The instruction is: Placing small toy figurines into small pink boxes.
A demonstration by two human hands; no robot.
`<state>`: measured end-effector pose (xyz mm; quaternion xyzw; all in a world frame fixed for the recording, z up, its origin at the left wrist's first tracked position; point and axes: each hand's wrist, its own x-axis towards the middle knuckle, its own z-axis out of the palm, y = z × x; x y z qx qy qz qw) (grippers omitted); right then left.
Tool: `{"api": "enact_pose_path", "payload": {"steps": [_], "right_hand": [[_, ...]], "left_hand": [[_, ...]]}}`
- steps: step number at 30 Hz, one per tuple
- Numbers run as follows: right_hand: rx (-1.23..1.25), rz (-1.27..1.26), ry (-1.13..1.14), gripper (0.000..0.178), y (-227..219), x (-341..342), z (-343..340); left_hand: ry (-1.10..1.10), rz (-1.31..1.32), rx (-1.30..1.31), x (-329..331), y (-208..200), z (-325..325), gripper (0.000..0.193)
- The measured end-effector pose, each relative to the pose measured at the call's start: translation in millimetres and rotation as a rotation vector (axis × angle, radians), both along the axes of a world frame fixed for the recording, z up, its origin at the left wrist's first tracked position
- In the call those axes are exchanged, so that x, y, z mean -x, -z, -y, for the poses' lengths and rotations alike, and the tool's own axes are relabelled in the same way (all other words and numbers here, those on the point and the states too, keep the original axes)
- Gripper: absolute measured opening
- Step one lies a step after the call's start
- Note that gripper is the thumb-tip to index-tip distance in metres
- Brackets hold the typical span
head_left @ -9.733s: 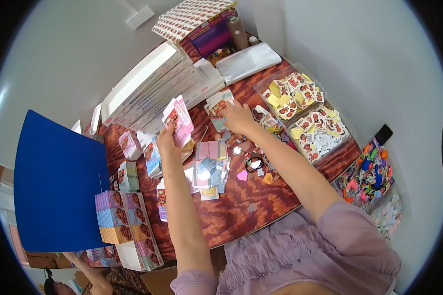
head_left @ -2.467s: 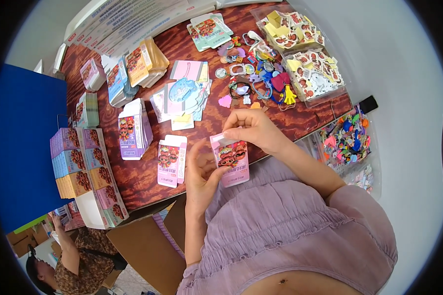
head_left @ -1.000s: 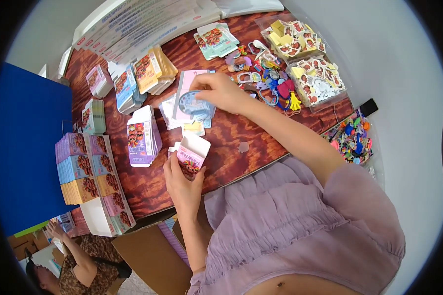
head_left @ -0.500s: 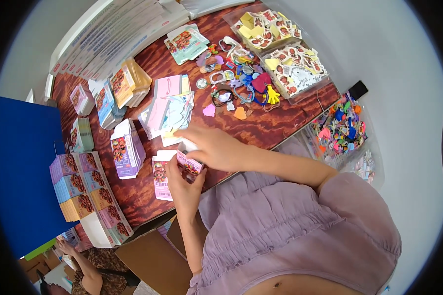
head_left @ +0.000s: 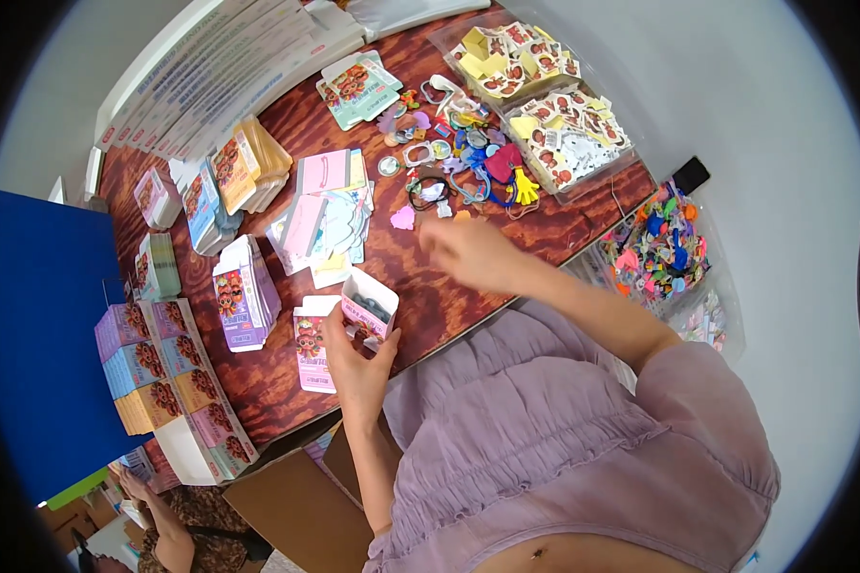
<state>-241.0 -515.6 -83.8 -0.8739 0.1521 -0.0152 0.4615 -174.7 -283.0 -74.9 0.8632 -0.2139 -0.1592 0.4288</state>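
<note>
My left hand (head_left: 355,368) grips a small pink carton (head_left: 372,321) tilted near the table's front edge. The carton's top is unfolded, and something dark grey shows inside. Under and beside it lies a flat pink carton (head_left: 312,344). My right hand (head_left: 463,250) hovers over the table to the right of the carton, blurred by motion, so its finger positions are hard to read. Beyond that hand are a pink heart-like piece (head_left: 403,218) and a pile of small trinkets (head_left: 478,158). Stacked printed cards (head_left: 334,215) lie ahead of the carton.
Flat purple cartons (head_left: 244,296) and orange cartons (head_left: 248,167) stand at left, near a tray of filled boxes (head_left: 186,444). Sticker pieces fill a clear bin (head_left: 583,134) at far right. A bag of colourful trinkets (head_left: 664,244) hangs below the right edge. Another person's arm (head_left: 162,525) shows lower left.
My right hand has left the carton's top and moved right toward the trinket pile. The carton's inside is now exposed; my left hand still holds it in about the same place.
</note>
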Motion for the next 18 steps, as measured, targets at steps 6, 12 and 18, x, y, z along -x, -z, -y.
{"api": "enact_pose_path", "payload": {"steps": [6,12,18], "right_hand": [[0.471,0.323,0.101,0.021,22,-50,52],[0.735,0.199,-0.152,0.012,11,-62,61],[0.529,0.223,-0.114,0.010,14,-52,62]], "left_hand": [[0.054,0.007,-0.006,0,-6,10,0.074],[0.105,0.108,-0.119,1,-18,18,0.074],[0.116,0.146,-0.159,1,-16,17,0.074]]}}
